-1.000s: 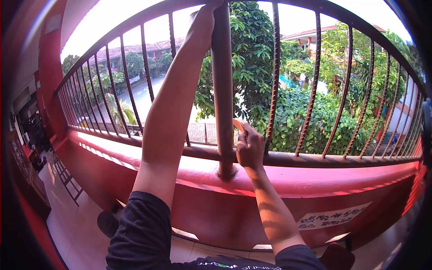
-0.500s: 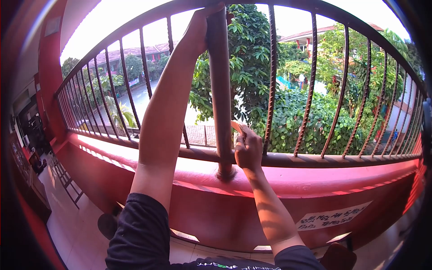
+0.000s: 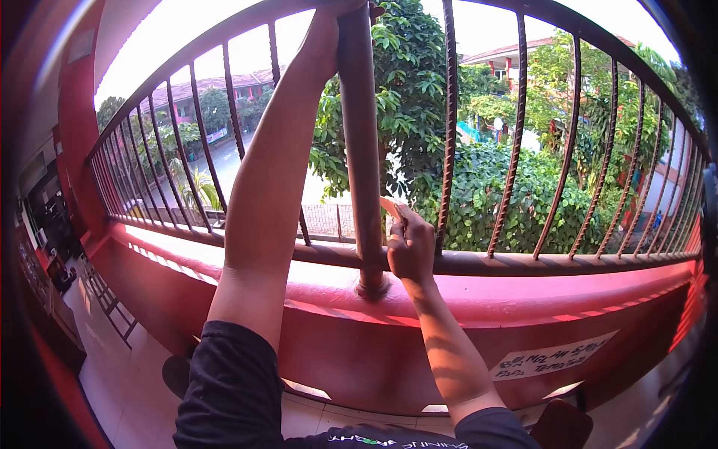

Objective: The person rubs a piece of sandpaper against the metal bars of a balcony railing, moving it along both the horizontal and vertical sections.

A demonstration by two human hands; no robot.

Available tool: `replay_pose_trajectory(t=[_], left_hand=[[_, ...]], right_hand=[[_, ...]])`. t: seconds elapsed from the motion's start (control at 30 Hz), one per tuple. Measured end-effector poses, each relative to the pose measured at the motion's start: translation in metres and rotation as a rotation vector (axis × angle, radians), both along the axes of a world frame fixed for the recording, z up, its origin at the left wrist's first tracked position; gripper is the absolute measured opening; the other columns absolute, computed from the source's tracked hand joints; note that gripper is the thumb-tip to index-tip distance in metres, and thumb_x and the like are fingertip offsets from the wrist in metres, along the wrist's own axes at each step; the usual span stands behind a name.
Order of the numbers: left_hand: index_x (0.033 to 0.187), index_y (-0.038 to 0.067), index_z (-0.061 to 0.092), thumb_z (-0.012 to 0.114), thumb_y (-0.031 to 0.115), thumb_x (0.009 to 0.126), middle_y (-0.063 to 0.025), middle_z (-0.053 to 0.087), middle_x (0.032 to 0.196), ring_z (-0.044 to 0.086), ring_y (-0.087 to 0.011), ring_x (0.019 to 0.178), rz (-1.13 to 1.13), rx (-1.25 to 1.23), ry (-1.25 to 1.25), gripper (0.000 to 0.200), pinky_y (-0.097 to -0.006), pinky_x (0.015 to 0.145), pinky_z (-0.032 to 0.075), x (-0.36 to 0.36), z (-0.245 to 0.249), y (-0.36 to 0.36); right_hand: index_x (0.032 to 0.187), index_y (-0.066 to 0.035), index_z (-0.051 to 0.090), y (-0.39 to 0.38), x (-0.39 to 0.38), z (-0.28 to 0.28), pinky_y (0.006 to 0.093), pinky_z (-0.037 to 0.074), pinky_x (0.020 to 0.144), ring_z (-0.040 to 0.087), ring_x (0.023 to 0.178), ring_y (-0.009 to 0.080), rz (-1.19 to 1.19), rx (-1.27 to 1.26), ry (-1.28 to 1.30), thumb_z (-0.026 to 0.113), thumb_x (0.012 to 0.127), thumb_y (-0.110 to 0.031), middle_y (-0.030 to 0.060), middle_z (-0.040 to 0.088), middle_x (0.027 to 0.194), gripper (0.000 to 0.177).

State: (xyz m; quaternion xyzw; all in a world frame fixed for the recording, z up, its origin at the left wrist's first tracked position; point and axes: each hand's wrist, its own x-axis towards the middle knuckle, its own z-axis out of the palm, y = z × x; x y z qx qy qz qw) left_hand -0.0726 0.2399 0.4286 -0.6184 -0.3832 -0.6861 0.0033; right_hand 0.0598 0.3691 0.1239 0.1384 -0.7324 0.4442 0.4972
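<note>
A thick brown metal post (image 3: 360, 142) stands upright in the middle of the railing, its foot on the red ledge. My left hand (image 3: 329, 36) is wrapped round the top of this post, with the fingers partly behind it. Low on the post's right side is my right hand (image 3: 410, 243), its fingers closed on a small, thin, light-brown piece (image 3: 392, 206). That piece points up and left towards the post; what it is cannot be made out.
Twisted bars (image 3: 513, 150) run along both sides of the post above a lower rail (image 3: 523, 265). Beneath is a red wall (image 3: 344, 359) with a lettered paper (image 3: 553, 355). Trees and buildings show beyond. A dark rack (image 3: 108, 303) lies at the left.
The view has shifted slightly, so the post and my left arm appear a little further left. Both hands keep their grips, and my right hand stays beside the lower post.
</note>
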Motion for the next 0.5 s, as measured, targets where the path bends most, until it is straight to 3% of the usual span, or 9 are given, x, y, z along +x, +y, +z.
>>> replay_pose_trajectory(t=[0.1, 0.27, 0.33, 0.4, 0.47, 0.5], left_hand=[[0.121, 0.004, 0.061, 0.054, 0.046, 0.101, -0.0051, 0.067, 0.091, 0.060, -0.0119, 0.069, 0.189, 0.013, -0.041, 0.048, -0.0248, 0.056, 0.050, 0.000, -0.006, -0.004], [0.143, -0.003, 0.042, 0.046, 0.034, 0.104, -0.0213, 0.056, 0.136, 0.060, -0.0307, 0.118, -0.113, -0.219, -0.201, 0.054, -0.0505, 0.094, 0.054, 0.036, -0.021, -0.029], [0.141, -0.004, 0.043, 0.045, 0.032, 0.104, -0.0215, 0.057, 0.134, 0.062, -0.0295, 0.115, -0.047, -0.158, -0.107, 0.052, -0.0472, 0.092, 0.056, 0.021, -0.020, -0.032], [0.140, -0.004, 0.044, 0.044, 0.031, 0.105, -0.0217, 0.058, 0.132, 0.063, -0.0284, 0.113, 0.015, -0.099, -0.009, 0.049, -0.0438, 0.090, 0.058, -0.017, -0.014, -0.034], [0.135, -0.004, 0.048, 0.046, 0.028, 0.104, -0.0212, 0.060, 0.126, 0.066, -0.0259, 0.107, -0.278, -0.050, -0.069, 0.045, -0.0387, 0.087, 0.059, -0.065, -0.004, -0.042], [0.135, -0.004, 0.048, 0.046, 0.028, 0.104, -0.0212, 0.060, 0.126, 0.066, -0.0259, 0.107, -0.279, -0.051, -0.067, 0.045, -0.0387, 0.087, 0.059, -0.063, -0.003, -0.042]], right_hand=[[0.114, 0.004, 0.066, 0.000, -0.004, -0.002, 0.0409, 0.049, 0.071, 0.064, 0.073, 0.0368, 0.032, -0.010, 0.042, 0.045, 0.082, -0.003, 0.0260, 0.064, 0.083, 0.039], [0.114, 0.004, 0.065, -0.001, 0.002, 0.002, 0.0400, 0.045, 0.063, 0.058, 0.063, 0.0318, 0.012, -0.014, -0.009, 0.046, 0.081, -0.004, 0.0237, 0.060, 0.075, 0.039], [0.113, 0.004, 0.065, -0.003, 0.001, 0.000, 0.0391, 0.041, 0.058, 0.052, 0.056, 0.0275, 0.007, -0.050, -0.007, 0.047, 0.082, -0.004, 0.0215, 0.056, 0.068, 0.037], [0.113, 0.004, 0.066, -0.003, 0.004, 0.000, 0.0397, 0.043, 0.060, 0.055, 0.059, 0.0299, 0.001, -0.040, -0.021, 0.048, 0.082, -0.004, 0.0226, 0.058, 0.071, 0.037], [0.113, 0.004, 0.066, -0.004, 0.004, 0.000, 0.0403, 0.045, 0.063, 0.059, 0.063, 0.0322, -0.007, -0.031, -0.033, 0.048, 0.083, -0.004, 0.0238, 0.061, 0.075, 0.036], [0.112, 0.003, 0.066, -0.004, 0.001, -0.002, 0.0410, 0.047, 0.068, 0.062, 0.070, 0.0351, -0.031, -0.002, 0.000, 0.048, 0.083, -0.004, 0.0250, 0.063, 0.081, 0.036]])
